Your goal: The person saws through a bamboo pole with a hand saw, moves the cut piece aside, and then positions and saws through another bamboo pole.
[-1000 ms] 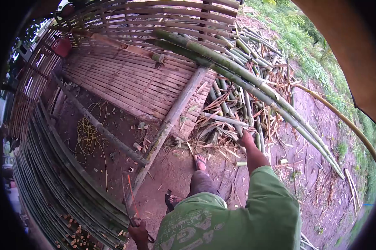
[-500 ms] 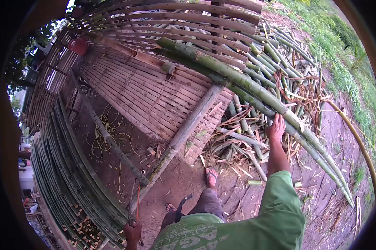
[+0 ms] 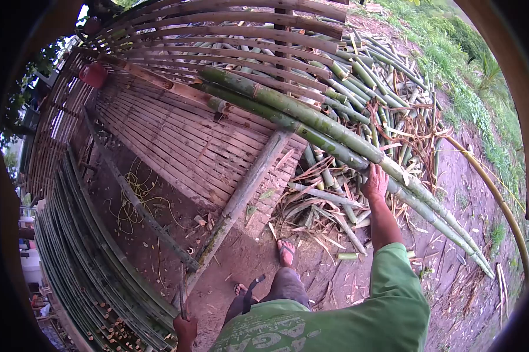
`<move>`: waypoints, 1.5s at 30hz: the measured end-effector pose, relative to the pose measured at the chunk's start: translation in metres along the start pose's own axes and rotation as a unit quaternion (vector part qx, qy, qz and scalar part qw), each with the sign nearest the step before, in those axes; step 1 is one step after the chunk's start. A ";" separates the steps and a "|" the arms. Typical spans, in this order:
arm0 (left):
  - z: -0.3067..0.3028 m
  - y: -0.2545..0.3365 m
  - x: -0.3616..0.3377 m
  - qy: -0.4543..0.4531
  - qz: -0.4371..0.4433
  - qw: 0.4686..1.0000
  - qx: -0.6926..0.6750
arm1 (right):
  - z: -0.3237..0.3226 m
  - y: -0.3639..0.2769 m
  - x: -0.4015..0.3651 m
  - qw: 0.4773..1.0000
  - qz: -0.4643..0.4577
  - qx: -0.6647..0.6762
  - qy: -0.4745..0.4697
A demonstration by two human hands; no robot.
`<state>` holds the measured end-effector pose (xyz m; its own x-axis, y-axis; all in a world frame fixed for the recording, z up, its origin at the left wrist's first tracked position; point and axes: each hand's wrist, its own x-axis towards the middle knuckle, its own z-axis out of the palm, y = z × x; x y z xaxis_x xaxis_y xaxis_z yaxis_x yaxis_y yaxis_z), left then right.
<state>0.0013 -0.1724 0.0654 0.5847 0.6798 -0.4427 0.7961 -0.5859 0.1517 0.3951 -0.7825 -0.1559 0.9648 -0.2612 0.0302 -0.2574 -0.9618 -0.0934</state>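
Two long green bamboo poles lie side by side across a grey wooden crossbeam [image 3: 241, 199], the far pole [image 3: 311, 119] and the near pole [image 3: 329, 144]. My right hand [image 3: 375, 183] is on the near pole, its fingers bent over the top and its thumb side partly hidden. At the lower left, my left hand [image 3: 186, 330] is closed around the handle of a narrow, dark, blade-like tool [image 3: 183, 299] that points upward beside the crossbeam's near end. The exact kind of tool is hard to make out.
A bamboo-slat platform [image 3: 176, 138] with a slatted rail [image 3: 229, 24] stands ahead, with a red container [image 3: 92, 75] at its far end. Cut bamboo [image 3: 358, 88] is heaped to the right. Long poles [image 3: 82, 246] are stacked at the left. Yellow cord [image 3: 136, 190] lies on the ground.
The whole view has shifted, so the scene sits further left. My right hand stays on the near pole, its fingers now more bent. My left hand keeps its hold on the tool.
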 end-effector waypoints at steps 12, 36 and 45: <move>0.011 -0.030 0.016 -0.027 0.032 0.999 -0.007 | -0.023 -0.030 -0.056 0.999 0.015 0.023 -0.028; -0.013 -0.148 0.066 -0.128 0.137 0.979 -0.073 | -0.009 -0.189 -0.289 0.904 -0.104 -0.084 -0.405; -0.015 -0.145 0.043 -0.078 0.125 0.976 -0.158 | -0.083 -0.615 -0.198 0.891 -0.298 0.326 -0.102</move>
<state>-0.0864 -0.0517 0.0381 0.7555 0.4436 -0.4822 0.6545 -0.5426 0.5265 0.3579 -0.1460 -0.0214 0.9264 0.3652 0.0920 0.3257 -0.6543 -0.6825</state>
